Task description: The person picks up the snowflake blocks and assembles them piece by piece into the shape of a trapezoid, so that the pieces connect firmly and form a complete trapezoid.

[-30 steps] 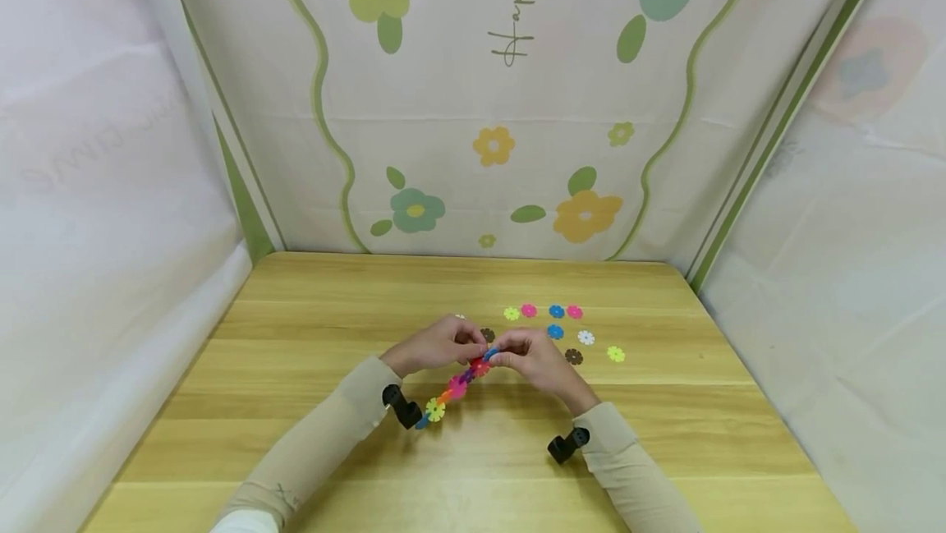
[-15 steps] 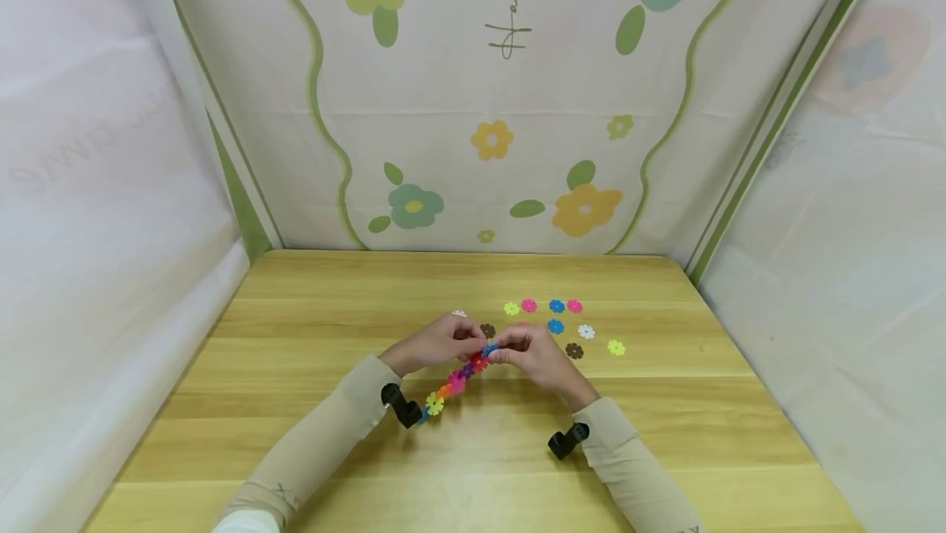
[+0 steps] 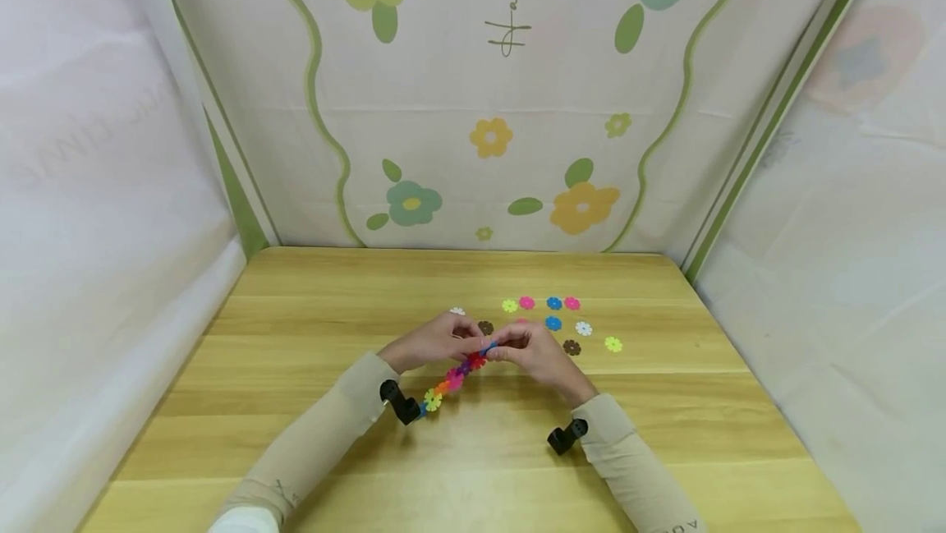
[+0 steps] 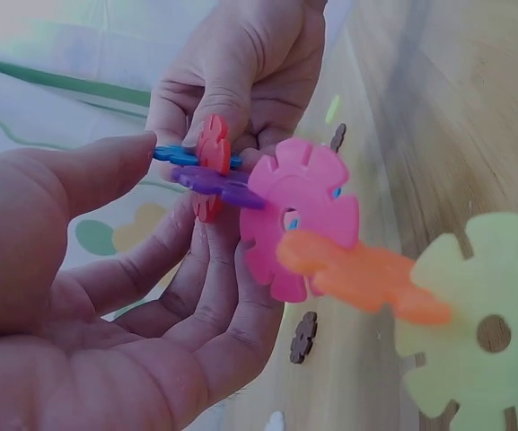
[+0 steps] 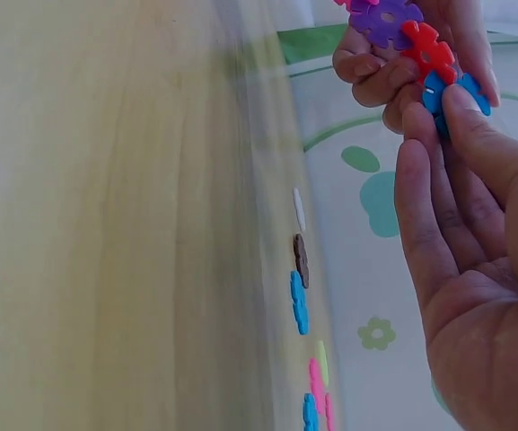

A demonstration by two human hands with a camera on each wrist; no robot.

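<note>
A chain of slotted flower-shaped plastic discs hangs slantwise from my two hands in the head view. My right hand (image 3: pixel 534 356) pinches the blue disc (image 5: pixel 432 92) at its upper end between thumb and fingers. Across from it, my left hand (image 3: pixel 436 342) grips the same end, its thumb at the blue disc and its fingers behind the red disc (image 4: pixel 212 139). Below follow a purple disc (image 4: pixel 223 186), a pink disc (image 4: pixel 285 197), an orange disc (image 4: pixel 366 283) and a yellow disc (image 4: pixel 474 278). Another blue disc (image 3: pixel 422 411) ends the chain near the left wrist camera.
Loose discs lie on the wooden table (image 3: pixel 332 287) beyond my hands: a white disc (image 3: pixel 584 328), a brown disc (image 3: pixel 572 347), a yellow-green disc (image 3: pixel 613 344), a blue disc (image 3: pixel 553 323) and several more. Flower-printed cloth (image 3: pixel 443 89) surrounds the table at the back and sides.
Both hands keep their hold on the chain's upper end in nearly the same place, with slight finger movement at the blue disc. The head view has shifted slightly.
</note>
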